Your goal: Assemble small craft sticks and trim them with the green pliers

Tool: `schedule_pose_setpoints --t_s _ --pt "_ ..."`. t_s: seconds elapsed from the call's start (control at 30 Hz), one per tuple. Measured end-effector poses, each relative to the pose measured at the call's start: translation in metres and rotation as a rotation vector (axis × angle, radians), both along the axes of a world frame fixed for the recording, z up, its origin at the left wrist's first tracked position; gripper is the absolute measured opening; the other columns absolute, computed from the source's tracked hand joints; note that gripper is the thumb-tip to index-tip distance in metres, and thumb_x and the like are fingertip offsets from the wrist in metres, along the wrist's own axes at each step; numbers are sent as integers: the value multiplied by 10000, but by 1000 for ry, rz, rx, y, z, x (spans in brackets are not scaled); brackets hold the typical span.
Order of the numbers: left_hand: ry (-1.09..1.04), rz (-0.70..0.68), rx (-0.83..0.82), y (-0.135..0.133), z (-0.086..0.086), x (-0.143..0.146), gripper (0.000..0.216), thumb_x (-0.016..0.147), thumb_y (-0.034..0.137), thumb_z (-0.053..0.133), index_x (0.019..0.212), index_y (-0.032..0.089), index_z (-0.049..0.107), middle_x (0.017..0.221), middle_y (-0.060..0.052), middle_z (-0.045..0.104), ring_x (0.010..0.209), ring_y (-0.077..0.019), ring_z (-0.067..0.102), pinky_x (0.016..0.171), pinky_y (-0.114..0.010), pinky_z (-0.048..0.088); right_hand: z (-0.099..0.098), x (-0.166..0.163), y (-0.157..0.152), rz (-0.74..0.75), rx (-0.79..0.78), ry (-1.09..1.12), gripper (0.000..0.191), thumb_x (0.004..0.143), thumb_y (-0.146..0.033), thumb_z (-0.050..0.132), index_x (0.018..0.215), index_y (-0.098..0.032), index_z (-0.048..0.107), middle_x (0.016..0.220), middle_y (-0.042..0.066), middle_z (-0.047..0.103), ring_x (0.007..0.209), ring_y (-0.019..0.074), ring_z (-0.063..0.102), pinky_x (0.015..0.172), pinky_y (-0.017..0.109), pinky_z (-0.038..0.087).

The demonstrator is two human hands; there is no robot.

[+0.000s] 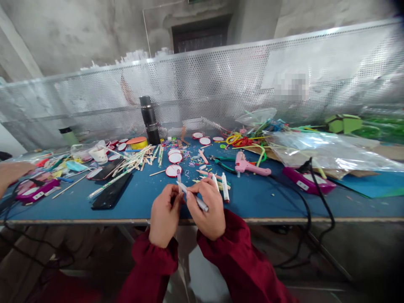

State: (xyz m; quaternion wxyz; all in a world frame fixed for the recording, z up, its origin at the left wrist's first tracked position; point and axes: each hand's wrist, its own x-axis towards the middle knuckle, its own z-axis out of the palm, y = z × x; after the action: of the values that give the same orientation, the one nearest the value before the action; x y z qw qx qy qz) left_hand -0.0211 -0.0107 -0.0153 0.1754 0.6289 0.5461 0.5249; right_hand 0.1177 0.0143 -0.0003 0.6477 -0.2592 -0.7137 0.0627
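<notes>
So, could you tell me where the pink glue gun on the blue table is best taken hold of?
Probably by its handle, the thick end, from above: the pink glue gun lies flat on the blue table, handle end left, with bare table in front of it.

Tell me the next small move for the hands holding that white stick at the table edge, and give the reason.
Probably steady the white stick with the right hand while the left hand works its near end: both hands already pinch it together above the blue table.
</notes>
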Motion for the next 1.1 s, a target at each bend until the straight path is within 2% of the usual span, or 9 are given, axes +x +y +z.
schedule_pose_setpoints --t_s 0.63,0.8,1.1 --pt "38 37 37 8 -3 -6 143 970 331 569 881 221 588 722 21 698 656 -153 624 647 -264 417 -4 -2 9 0 -36 -22 154 917 -179 549 781 -247 569 720 -17 647 726 178 573 809 362 423" --pt "30 22 33 12 -5 -8 127 960 329 570 891 224 591 721 12 705 665 -167 643 675 -278 440 -5 -4 13 -10 -19 -11 174 922 -190 553 759 -248 557 706 -14 631 710 177 561 769 355 413" --pt "4 23 15 15 -7 -10 128 948 341 578 884 230 580 712 11 706 635 -171 636 649 -280 442 -7 -4 15 -51 -18 26 171 938 -204 552 773 -246 566 711 -16 627 711 171 570 776 343 415"
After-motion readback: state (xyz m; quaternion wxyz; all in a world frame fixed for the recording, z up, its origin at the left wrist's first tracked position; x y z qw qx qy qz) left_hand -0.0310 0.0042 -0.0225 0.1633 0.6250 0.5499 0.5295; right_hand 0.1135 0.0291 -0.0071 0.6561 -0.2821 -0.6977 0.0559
